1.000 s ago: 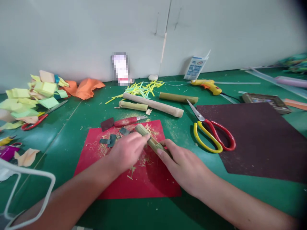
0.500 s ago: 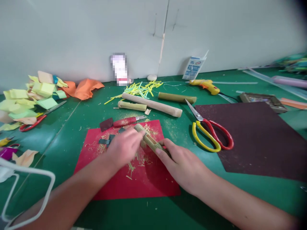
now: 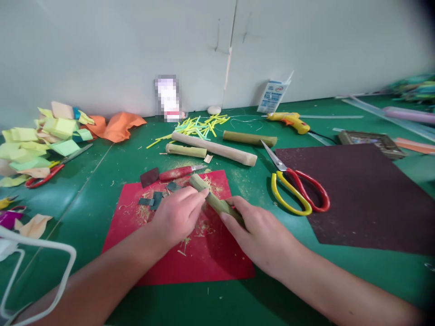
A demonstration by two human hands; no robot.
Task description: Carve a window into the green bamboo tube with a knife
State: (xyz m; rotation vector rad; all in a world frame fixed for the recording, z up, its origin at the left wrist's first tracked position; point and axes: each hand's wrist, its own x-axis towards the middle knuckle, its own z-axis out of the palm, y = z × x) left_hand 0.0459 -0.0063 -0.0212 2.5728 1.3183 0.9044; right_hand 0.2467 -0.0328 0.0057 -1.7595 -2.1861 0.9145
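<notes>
My right hand (image 3: 261, 231) is closed round the near end of a short green bamboo stick (image 3: 210, 197) that lies slanted over a red sheet (image 3: 204, 258). My left hand (image 3: 178, 215) is closed, its fingertips pressed against the side of the stick near the middle; what it pinches, if anything, is hidden. Pale shavings are scattered on the red sheet around both hands. Small dark scraps (image 3: 152, 199) lie just left of my left hand. A red-handled knife (image 3: 178, 172) rests at the far edge of the sheet.
Red and yellow scissors (image 3: 294, 188) lie right of the hands, beside a dark brown sheet (image 3: 356, 194). Behind are a wooden dowel (image 3: 214, 148), two bamboo pieces (image 3: 249, 138), a yellow glue gun (image 3: 288, 120), cut yellow strips (image 3: 200, 124). Coloured paper pieces (image 3: 41, 140) and another pair of scissors (image 3: 44, 174) are at left.
The bamboo stick has turned slightly in my hands, its cut opening no longer showing on top. My left fingertips shifted a little along it. Both hands stay over the red sheet.
</notes>
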